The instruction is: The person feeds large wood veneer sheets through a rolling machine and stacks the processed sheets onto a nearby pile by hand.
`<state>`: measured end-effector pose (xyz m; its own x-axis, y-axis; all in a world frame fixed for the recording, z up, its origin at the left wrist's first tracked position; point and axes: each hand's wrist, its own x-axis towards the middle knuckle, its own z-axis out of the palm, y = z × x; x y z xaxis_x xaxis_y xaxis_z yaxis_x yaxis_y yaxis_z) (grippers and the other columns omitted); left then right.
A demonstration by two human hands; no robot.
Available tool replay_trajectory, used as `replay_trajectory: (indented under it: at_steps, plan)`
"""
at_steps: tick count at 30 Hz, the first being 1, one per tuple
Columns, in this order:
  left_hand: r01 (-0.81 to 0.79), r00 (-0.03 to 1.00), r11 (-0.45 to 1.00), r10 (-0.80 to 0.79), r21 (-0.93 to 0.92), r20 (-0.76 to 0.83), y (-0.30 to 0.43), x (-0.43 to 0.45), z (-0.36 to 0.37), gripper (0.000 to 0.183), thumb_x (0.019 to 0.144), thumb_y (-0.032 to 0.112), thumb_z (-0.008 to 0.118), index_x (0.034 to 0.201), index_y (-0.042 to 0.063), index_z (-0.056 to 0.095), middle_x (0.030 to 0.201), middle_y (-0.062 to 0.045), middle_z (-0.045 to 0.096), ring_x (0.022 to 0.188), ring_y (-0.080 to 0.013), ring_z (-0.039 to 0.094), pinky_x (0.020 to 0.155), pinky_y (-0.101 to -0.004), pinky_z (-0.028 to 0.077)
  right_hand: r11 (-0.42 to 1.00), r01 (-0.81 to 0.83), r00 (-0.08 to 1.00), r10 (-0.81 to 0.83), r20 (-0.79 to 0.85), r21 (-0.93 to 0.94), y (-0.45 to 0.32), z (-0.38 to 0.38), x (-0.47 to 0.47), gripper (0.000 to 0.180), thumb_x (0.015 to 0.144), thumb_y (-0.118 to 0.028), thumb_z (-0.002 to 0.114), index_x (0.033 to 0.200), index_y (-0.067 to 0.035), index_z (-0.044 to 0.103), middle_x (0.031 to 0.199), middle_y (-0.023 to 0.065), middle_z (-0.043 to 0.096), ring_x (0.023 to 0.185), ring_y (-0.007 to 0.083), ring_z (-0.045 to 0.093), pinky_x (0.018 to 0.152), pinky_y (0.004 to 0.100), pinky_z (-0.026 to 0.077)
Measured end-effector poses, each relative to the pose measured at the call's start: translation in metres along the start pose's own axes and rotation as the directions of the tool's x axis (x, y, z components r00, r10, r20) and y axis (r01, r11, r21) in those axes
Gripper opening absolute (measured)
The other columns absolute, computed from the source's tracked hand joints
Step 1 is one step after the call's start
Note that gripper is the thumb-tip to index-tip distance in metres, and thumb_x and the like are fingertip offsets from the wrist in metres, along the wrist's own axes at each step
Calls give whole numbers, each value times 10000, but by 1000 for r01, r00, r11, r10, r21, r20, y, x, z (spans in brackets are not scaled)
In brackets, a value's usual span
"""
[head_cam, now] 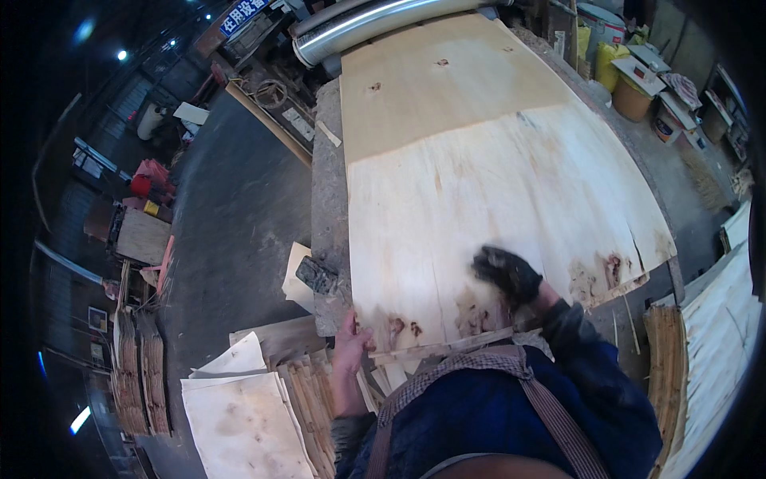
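A pale wood veneer sheet [443, 227] with dark knots along its near edge lies on the worktable before me. It overlaps a tanner veneer sheet [419, 78] that reaches up to a metal roller [383, 27]. My left hand [352, 342], bare, grips the near left corner of the pale sheet. Over the sheet's near middle is my right hand [507, 274] in a black glove, blurred and holding nothing. Whether its palm touches the wood, I cannot tell. A split runs in from the near edge at the right.
Veneer sheets [239, 419] are stacked at lower left, and a tall veneer stack [718, 341] stands at right. A dark block-like object [316, 275] sits at the table's left edge [328, 209]. Buckets [633, 99] line the right side. A handwheel [270, 94] is left of the roller.
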<state>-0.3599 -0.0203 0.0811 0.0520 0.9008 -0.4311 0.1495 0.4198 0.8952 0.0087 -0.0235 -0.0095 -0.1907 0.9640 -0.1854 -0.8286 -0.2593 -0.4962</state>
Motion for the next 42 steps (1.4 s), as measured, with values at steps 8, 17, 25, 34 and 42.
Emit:
replay_trajectory:
  at_steps: [8, 17, 25, 34, 42]
  plan:
    - [-276, 939, 945, 304, -172, 159, 55, -25, 19, 627, 726, -100, 450, 1324, 25, 307, 1192, -89, 489, 995, -160, 512, 790, -265, 444, 943, -310, 932, 327, -157, 122, 34, 30, -114, 316, 861, -232, 508, 1131, -69, 495, 1026, 133, 585, 940, 283, 567, 850, 434, 449]
    - [-289, 914, 874, 374, -391, 160, 99, -43, 13, 575, 738, -79, 470, 1292, -50, 319, 1204, -129, 484, 1020, -183, 531, 865, -270, 417, 988, 153, 972, -149, -182, 6, 24, -6, -152, 191, 846, -274, 534, 923, -100, 551, 812, 87, 628, 825, 269, 594, 750, 479, 471]
    - [-132, 985, 991, 131, -4, -112, 27, 13, -13, 511, 805, 31, 489, 1291, -7, 339, 1181, -127, 506, 1058, -228, 505, 908, -305, 390, 943, 141, 911, -243, -334, -302, -22, 35, -99, 202, 845, -236, 547, 850, -37, 579, 739, 101, 615, 699, 242, 621, 672, 386, 523]
    - [-152, 931, 553, 358, 819, -69, -79, 32, 26, 673, 771, 226, 581, 1304, -41, 270, 1290, -283, 335, 1188, -375, 370, 966, -377, 337, 982, 184, 964, -188, -188, -43, -80, -11, 44, 136, 847, -185, 523, 775, -72, 551, 684, 68, 585, 679, 222, 608, 667, 374, 520]
    - [-29, 976, 947, 96, 319, -195, -74, 32, 24, 622, 767, 110, 574, 1303, -26, 291, 1107, -191, 539, 1011, -283, 534, 857, -339, 422, 959, 276, 959, -269, -94, 69, -81, -16, 114, 47, 810, -105, 539, 820, -59, 546, 891, 99, 610, 844, 239, 593, 784, 375, 495]
